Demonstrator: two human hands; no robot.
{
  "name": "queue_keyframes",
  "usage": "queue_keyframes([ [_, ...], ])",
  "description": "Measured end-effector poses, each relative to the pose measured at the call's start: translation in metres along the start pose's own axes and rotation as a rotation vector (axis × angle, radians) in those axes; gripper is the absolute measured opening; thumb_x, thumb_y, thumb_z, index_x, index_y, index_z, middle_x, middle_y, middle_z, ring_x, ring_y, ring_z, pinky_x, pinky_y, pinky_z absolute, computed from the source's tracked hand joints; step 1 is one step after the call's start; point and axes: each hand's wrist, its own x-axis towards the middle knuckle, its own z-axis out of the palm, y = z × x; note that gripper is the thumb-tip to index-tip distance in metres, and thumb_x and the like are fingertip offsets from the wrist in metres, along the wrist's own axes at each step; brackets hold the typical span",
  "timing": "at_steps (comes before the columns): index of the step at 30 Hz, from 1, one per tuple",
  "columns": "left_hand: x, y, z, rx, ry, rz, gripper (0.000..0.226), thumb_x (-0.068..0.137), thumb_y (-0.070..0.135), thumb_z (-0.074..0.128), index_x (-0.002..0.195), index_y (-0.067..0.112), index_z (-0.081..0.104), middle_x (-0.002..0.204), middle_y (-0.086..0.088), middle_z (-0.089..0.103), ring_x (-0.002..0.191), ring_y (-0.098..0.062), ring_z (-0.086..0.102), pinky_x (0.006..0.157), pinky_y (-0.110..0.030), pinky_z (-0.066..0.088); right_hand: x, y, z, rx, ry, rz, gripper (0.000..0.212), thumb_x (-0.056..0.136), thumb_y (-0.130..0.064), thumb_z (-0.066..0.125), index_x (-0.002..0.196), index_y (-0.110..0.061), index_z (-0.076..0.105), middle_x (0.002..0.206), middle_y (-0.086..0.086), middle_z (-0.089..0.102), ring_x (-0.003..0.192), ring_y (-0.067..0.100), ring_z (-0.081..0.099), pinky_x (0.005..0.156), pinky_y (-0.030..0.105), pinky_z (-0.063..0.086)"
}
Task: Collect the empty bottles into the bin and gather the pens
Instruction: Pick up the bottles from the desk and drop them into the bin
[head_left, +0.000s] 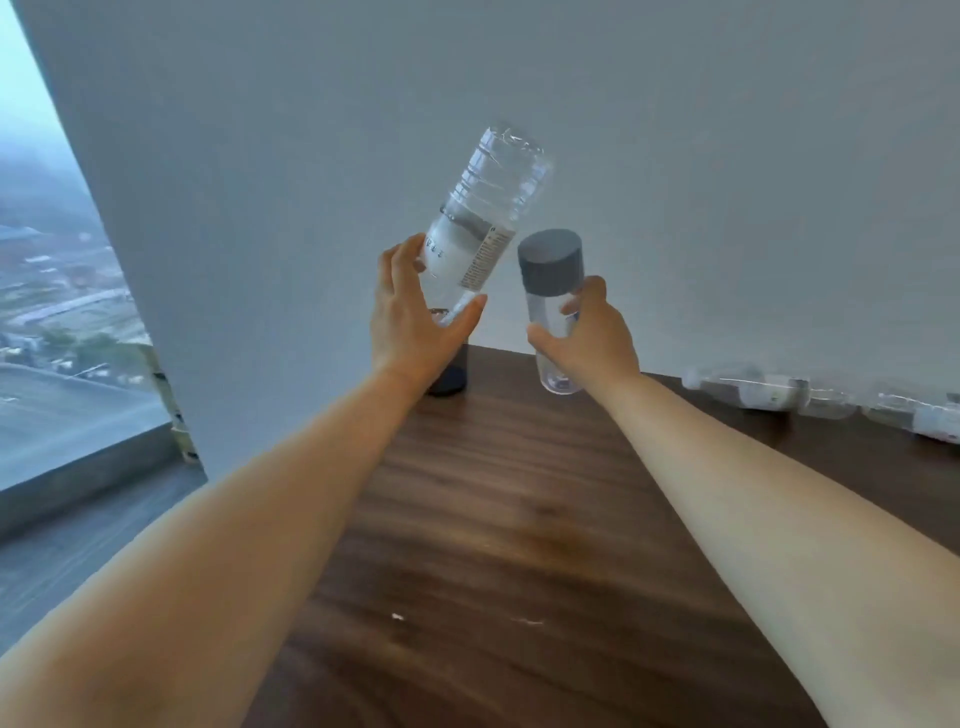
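1. A plain pale wall (260, 156) fills the upper view, in soft, cool, bluish daylight.
2. A dark wood-grain bench (493, 545) meets the wall at its far edge.
3. At the left, a window (41, 291) looks out over hazy buildings and roads, with a grey sill (78, 462) below it.

High-rise room; window (52, 312) overlooks city far below; dark wood table (519, 519); plain wall (727, 156).

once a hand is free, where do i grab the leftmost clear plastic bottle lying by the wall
Take the clear plastic bottle round its middle, from above and the near side: it lies on its side along the white wall, which blocks the far side.
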Motion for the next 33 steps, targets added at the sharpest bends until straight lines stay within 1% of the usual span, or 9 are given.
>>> queue_keyframes([
  [4,0.014,-0.055,-0.087,0.088,0.151,-0.111,0.076,0.076,0.036,0.072,0.136,0.012,0.033,0.129,-0.007,0.041,0.106,-0.007,0.044,0.092,-0.038,0.05,0.005,-0.064,0.073,0.265,-0.064,0.029,0.06,0.08,-0.039,0.067,0.124,-0.011,0.037,0.113,0.007,0.059,0.101,0.022,0.058,0.081,0.032,0.045],
  [6,0.01,-0.085,-0.126,0.14,0.189,-0.173,0.075,0.077,0.038,0.071,0.137,0.013,0.032,0.13,-0.007,0.041,0.108,-0.01,0.047,0.092,-0.039,0.05,0.0,-0.093,0.113,0.33,-0.134,0.039,0.059,0.081,-0.04,0.067,0.123,-0.01,0.038,0.114,0.01,0.06,0.105,0.024,0.059,0.086,0.035,0.047],
  [10,-0.012,-0.145,-0.191,0.224,0.209,-0.287,0.077,0.076,0.039,0.071,0.137,0.013,0.031,0.13,-0.008,0.04,0.115,-0.018,0.049,0.095,-0.045,0.049,-0.016,-0.14,0.186,0.369,-0.274,0.005,0.059,0.081,-0.041,0.067,0.123,-0.01,0.039,0.113,0.011,0.06,0.102,0.024,0.06,0.082,0.03,0.044],
  [16,-0.046,-0.216,-0.262,0.313,0.189,-0.453,0.078,0.075,0.033,0.074,0.136,0.009,0.033,0.131,-0.009,0.041,0.115,-0.02,0.051,0.095,-0.039,0.049,-0.044,-0.189,0.279,0.397,-0.465,0.009,0.061,0.082,-0.039,0.066,0.125,-0.01,0.035,0.114,0.012,0.057,0.104,0.027,0.059,0.078,0.03,0.041],
  [19,-0.061,-0.243,-0.28,0.357,0.138,-0.495,0.079,0.076,0.036,0.073,0.138,0.01,0.033,0.132,-0.009,0.042,0.117,-0.02,0.051,0.095,-0.035,0.049,-0.05,-0.196,0.312,0.353,-0.527,0.049,0.072,0.085,-0.036,0.065,0.138,-0.01,0.023,0.116,0.007,0.051,0.114,0.029,0.055,0.081,0.03,0.04],
  [21,-0.069,-0.257,-0.285,0.38,0.096,-0.517,0.081,0.076,0.038,0.072,0.139,0.009,0.031,0.133,-0.008,0.042,0.119,-0.021,0.05,0.097,-0.037,0.048,-0.051,-0.198,0.329,0.307,-0.55,0.07,0.089,0.084,-0.038,0.064,0.147,-0.012,0.008,0.135,0.008,0.045,0.125,0.029,0.048,0.091,0.033,0.041],
  [23,-0.074,-0.267,-0.288,0.389,0.042,-0.538,0.082,0.076,0.039,0.072,0.14,0.01,0.03,0.134,-0.007,0.042,0.12,-0.022,0.049,0.098,-0.04,0.047,-0.052,-0.201,0.341,0.235,-0.551,0.072,0.094,0.085,-0.04,0.062,0.15,-0.015,-0.002,0.152,0.01,0.029,0.137,0.03,0.036,0.106,0.039,0.036],
  [27,-0.08,-0.284,-0.288,0.432,-0.058,-0.566,0.081,0.077,0.042,0.07,0.141,0.014,0.03,0.136,-0.003,0.042,0.117,-0.016,0.051,0.089,-0.033,0.045,-0.056,-0.206,0.36,0.184,-0.566,0.057,0.085,0.089,-0.031,0.056,0.15,-0.015,0.0,0.154,0.011,0.027,0.14,0.03,0.03,0.11,0.043,0.033],
  [33,-0.098,-0.305,-0.276,0.47,-0.142,-0.608,0.08,0.077,0.049,0.067,0.141,0.017,0.032,0.137,-0.001,0.047,0.117,-0.016,0.055,0.089,-0.037,0.048,-0.057,-0.198,0.367,0.122,-0.625,0.109,0.085,0.089,-0.026,0.055,0.15,-0.017,-0.002,0.151,0.014,0.031,0.135,0.033,0.037,0.106,0.042,0.037],
])
